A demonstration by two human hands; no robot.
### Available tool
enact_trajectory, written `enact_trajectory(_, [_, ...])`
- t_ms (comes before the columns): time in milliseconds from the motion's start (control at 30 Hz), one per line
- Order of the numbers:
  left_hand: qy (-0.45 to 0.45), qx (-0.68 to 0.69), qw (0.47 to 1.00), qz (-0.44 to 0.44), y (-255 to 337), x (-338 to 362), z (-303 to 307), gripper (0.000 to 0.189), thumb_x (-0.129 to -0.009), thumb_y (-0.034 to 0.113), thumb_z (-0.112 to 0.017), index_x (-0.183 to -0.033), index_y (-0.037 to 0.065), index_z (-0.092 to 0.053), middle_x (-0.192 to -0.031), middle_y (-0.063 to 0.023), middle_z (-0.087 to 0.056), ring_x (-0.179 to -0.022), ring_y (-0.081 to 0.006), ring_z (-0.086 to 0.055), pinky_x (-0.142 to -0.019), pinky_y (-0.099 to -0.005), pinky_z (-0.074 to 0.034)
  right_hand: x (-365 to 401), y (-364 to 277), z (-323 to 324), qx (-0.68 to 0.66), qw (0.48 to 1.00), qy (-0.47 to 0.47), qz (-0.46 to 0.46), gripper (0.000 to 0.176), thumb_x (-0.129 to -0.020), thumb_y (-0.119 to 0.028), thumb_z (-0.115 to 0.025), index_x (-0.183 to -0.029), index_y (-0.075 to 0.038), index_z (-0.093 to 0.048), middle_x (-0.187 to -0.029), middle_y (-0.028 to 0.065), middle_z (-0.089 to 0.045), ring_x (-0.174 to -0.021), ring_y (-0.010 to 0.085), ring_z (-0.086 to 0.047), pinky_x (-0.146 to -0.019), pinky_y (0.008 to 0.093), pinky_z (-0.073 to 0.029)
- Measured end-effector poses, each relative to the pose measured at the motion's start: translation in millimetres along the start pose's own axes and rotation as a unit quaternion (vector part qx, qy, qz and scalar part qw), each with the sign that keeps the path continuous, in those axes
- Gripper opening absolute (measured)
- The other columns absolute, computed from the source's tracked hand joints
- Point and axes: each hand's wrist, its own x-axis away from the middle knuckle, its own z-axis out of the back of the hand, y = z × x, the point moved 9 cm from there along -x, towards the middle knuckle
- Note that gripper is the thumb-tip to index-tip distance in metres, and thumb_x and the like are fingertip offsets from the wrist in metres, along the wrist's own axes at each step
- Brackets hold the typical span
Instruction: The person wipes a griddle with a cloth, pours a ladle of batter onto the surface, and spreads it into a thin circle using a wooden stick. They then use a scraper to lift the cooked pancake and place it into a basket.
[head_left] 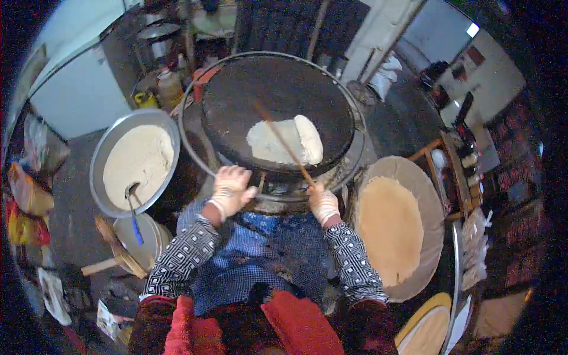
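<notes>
The right hand (323, 203) grips a thin wooden stick (284, 145) slanting away leftward over the pale batter patch (266, 144) on the round black griddle (266, 83); the left hand (232, 188), at the near rim, I can't tell.

Dark floor (408, 121) meets a pale wall (77, 89) at left.

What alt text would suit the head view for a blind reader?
Seen from above, a seated person's right hand holds a thin wooden stick over pale dough on a large round black griddle; the left hand is at its near rim. A basin of pale mix sits left, a flat pancake right.
</notes>
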Motion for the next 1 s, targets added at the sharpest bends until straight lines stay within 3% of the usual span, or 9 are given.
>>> enact_trajectory(133, [-0.265,0.015,0.964,0.006,76.3,-0.1,-68.5,0.055,-0.081,0.056,-0.049,-0.094,0.004,-0.061,-0.091,-0.0121,-0.06,-0.096,-0.0282,-0.055,-0.097,-0.0454,-0.031,-21.0,26.1,11.2,0.067,0.993,0.092,-0.03,0.029,-0.09,-0.031,-0.046,-0.097,-0.002,-0.048,-0.065,0.02,-0.06,-0.059,0.0406,-0.059,-0.054,0.0517,-0.046])
enact_trajectory(167, [-0.142,0.002,0.99,0.028,79.4,7.6,-86.3,0.061,-0.082,0.06,-0.046,-0.097,0.002,-0.061,-0.097,-0.0141,-0.059,-0.099,-0.0309,-0.054,-0.101,-0.047,-0.027,-21.3,10.3,21.8,0.045,0.996,0.069,-0.03,0.026,-0.091,-0.029,-0.046,-0.09,-0.004,-0.05,-0.068,0.0221,-0.06,-0.065,0.0427,-0.059,-0.058,0.0526,-0.046])
enact_trajectory(300, [-0.205,0.051,0.976,0.055,75.3,4.3,-90.2,0.063,-0.082,0.061,-0.045,-0.099,0.002,-0.062,-0.101,-0.0164,-0.058,-0.102,-0.0339,-0.052,-0.104,-0.0491,-0.024,-9.5,0.9,11.9,0.08,0.995,0.027,0.047,0.029,-0.091,-0.032,-0.045,-0.09,-0.004,-0.05,-0.07,0.0243,-0.06,-0.064,0.0436,-0.059,-0.057,0.0546,-0.044])
enact_trajectory(367, [-0.189,0.067,0.978,0.061,64.6,7.0,-89.8,0.063,-0.082,0.061,-0.046,-0.098,0.002,-0.062,-0.1,-0.0165,-0.059,-0.103,-0.0341,-0.052,-0.103,-0.0497,-0.024,-23.5,28.2,21.0,0.062,0.994,0.037,-0.081,0.031,-0.091,-0.033,-0.046,-0.088,-0.003,-0.052,-0.073,0.0241,-0.062,-0.072,0.0436,-0.06,-0.064,0.0524,-0.047])
enact_trajectory(567, [-0.187,0.037,0.981,0.034,62.4,15.5,-67.3,0.063,-0.08,0.062,-0.046,-0.094,0.003,-0.063,-0.093,-0.0158,-0.061,-0.098,-0.0321,-0.054,-0.102,-0.0482,-0.027,10.5,4.0,8.5,0.09,0.995,0.028,0.036,0.029,-0.09,-0.033,-0.047,-0.087,-0.005,-0.053,-0.069,0.0249,-0.06,-0.066,0.0449,-0.058,-0.06,0.0523,-0.047])
enact_trajectory(633, [-0.188,0.036,0.981,0.034,48.9,15.7,-64.9,0.063,-0.08,0.063,-0.046,-0.092,0.004,-0.063,-0.091,-0.0151,-0.061,-0.098,-0.0318,-0.054,-0.101,-0.0478,-0.028,-11.7,53.7,18.5,0.074,0.994,0.054,-0.065,0.027,-0.09,-0.031,-0.049,-0.084,-0.005,-0.054,-0.068,0.0254,-0.06,-0.065,0.045,-0.058,-0.058,0.0525,-0.046])
enact_trajectory(833, [-0.171,0.04,0.984,0.026,13.1,18.8,-65.8,0.061,-0.08,0.065,-0.045,-0.085,0.007,-0.066,-0.085,-0.0111,-0.063,-0.094,-0.0295,-0.056,-0.098,-0.0446,-0.031,-18.8,28.5,-16.9,0.134,0.978,0.119,0.105,0.025,-0.088,-0.03,-0.052,-0.082,-0.006,-0.052,-0.065,0.0239,-0.06,-0.06,0.0449,-0.057,-0.055,0.0531,-0.045])
enact_trajectory(933, [-0.209,-0.004,0.978,0.019,2.4,14.8,-63.0,0.058,-0.08,0.063,-0.045,-0.081,0.008,-0.067,-0.081,-0.0109,-0.065,-0.089,-0.0295,-0.059,-0.095,-0.0436,-0.034,-33.4,48.1,15.8,0.098,0.991,0.081,-0.044,0.031,-0.09,-0.035,-0.046,-0.084,-0.005,-0.051,-0.069,0.0244,-0.061,-0.066,0.0444,-0.059,-0.058,0.0535,-0.045])
enact_trajectory(1000, [-0.195,0.003,0.981,0.02,-6.9,14.8,-58.6,0.058,-0.08,0.062,-0.046,-0.081,0.008,-0.067,-0.081,-0.011,-0.065,-0.088,-0.03,-0.059,-0.094,-0.0432,-0.035,-41.0,41.1,18.5,0.087,0.992,0.089,-0.017,0.029,-0.09,-0.034,-0.047,-0.084,-0.005,-0.051,-0.066,0.0241,-0.059,-0.063,0.0435,-0.058,-0.057,0.0535,-0.045])
